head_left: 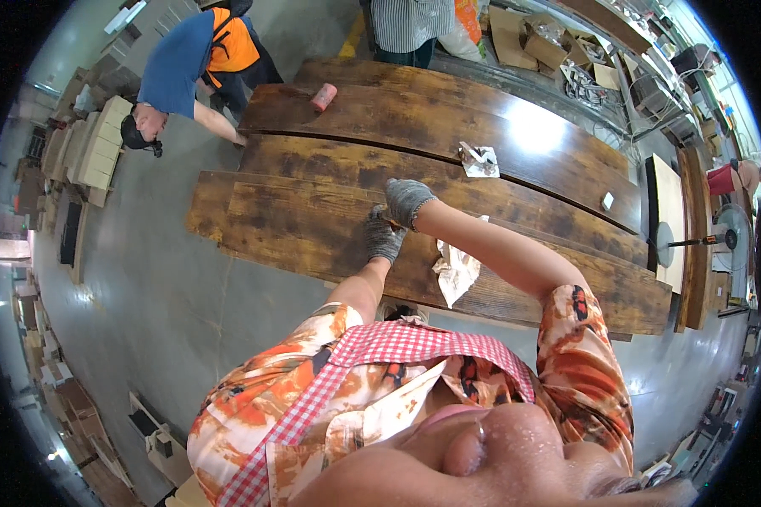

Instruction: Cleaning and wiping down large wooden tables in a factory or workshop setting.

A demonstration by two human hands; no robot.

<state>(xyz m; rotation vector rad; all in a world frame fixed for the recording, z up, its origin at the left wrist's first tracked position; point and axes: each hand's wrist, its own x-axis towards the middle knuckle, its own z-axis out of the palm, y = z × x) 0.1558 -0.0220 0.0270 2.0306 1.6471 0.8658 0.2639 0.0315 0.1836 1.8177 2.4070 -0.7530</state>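
Left hand and right hand, both gloved in grey knit, are together above the near plank, left of its middle, fingers meeting; whether they are clamped on some small thing between them, I cannot tell.

That plank lies nearest the person, its long near edge running just in front of the body. Its surface is mottled: honey and amber patches among nearly black-brown smudges, with grain streaks along its length. At its left end the outline is stepped. The far planks lie beyond it, roughly parallel, as dark and blotchy, with a bright white glare toward their right end and a dark gap running along them.

To the right of the hands, a crumpled white paper sheet stained brown lies toward the near edge. Farther back is a 2nd wad of paper, smeared dark brown. A pinkish-red cylinder lies near the far left corner, and a small white block near the right end. At the left end, a co-worker in a blue top reaches 1 hand to the planks.
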